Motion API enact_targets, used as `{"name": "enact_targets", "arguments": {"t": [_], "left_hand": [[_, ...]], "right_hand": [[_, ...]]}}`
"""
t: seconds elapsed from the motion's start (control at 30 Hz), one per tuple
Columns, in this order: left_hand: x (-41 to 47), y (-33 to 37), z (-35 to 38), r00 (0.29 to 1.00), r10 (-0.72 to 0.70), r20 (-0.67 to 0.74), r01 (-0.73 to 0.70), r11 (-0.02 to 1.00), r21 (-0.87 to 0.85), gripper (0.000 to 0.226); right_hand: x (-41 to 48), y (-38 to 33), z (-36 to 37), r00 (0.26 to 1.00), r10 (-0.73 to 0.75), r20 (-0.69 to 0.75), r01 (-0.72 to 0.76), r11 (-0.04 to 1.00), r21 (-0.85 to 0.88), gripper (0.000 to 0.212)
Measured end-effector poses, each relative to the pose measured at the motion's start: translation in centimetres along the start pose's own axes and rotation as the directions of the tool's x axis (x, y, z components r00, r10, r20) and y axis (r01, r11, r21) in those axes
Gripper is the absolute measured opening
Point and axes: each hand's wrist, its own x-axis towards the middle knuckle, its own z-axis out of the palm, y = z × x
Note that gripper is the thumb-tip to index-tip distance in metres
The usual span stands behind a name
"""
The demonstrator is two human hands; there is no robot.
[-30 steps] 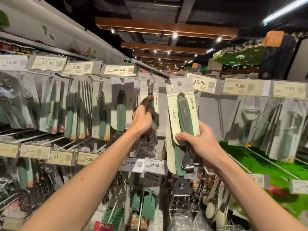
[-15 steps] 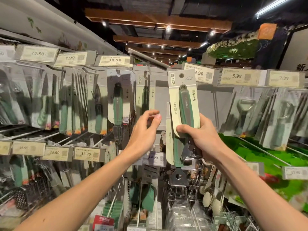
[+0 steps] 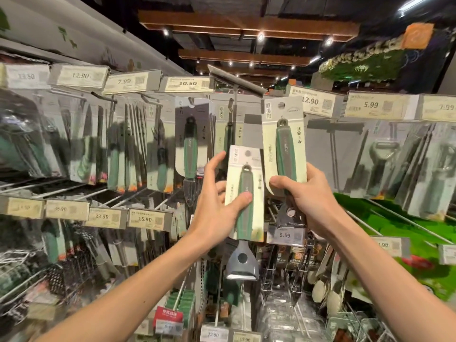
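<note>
Two carded kitchen tools with green-and-grey handles are held up in front of a shop's hook display. My right hand (image 3: 304, 204) grips the upper one, a carded tool (image 3: 283, 144), round the lower end of its handle. My left hand (image 3: 216, 206) holds the second carded tool (image 3: 244, 193): the thumb presses on the front of its card, the fingers lie behind it. Its grey metal scraper head (image 3: 243, 264) hangs below the card. The two cards overlap slightly at the middle.
Rows of carded utensils hang on hooks all around, such as a green-handled tool (image 3: 190, 154) to the left. Price tags (image 3: 188, 83) run along the rails. A bare metal hook (image 3: 234, 80) juts out just above both cards. Wire racks and packs fill the lower shelves.
My left hand, empty and reaching half a second ago, now holds a second carded tool in front of the display. My right hand has stayed roughly where it was with its tool.
</note>
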Motion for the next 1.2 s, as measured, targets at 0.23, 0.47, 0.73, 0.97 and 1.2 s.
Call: {"name": "enact_targets", "arguments": {"t": [0.23,0.47,0.73,0.97,1.2], "left_hand": [[1.8,2.0,-0.4,0.981,0.163,-0.107,-0.155,0.985,0.077,0.044],[5.4,3.6,-0.4,0.964,0.225,-0.14,-0.206,0.969,0.138,0.044],[9.2,2.9,-0.4,0.988,0.072,-0.137,-0.03,0.958,0.284,0.049],[11.7,1.6,0.2,0.985,-0.067,-0.161,0.117,0.937,0.33,0.021],[12.6,0.7,0.3,0.979,-0.112,-0.168,0.169,0.91,0.38,0.006]], "right_hand": [[-0.1,0.3,0.2,0.997,-0.02,0.081,0.011,0.994,0.105,0.032],[-0.4,0.3,0.4,0.994,-0.033,0.1,0.025,0.997,0.078,0.038],[-0.5,0.4,0.2,0.993,-0.024,0.113,0.018,0.998,0.058,0.026],[-0.3,0.5,0.3,0.996,-0.029,0.081,0.023,0.997,0.07,0.014],[-0.4,0.9,-0.4,0.998,-0.056,0.043,0.056,0.998,-0.006,0.034]]}}
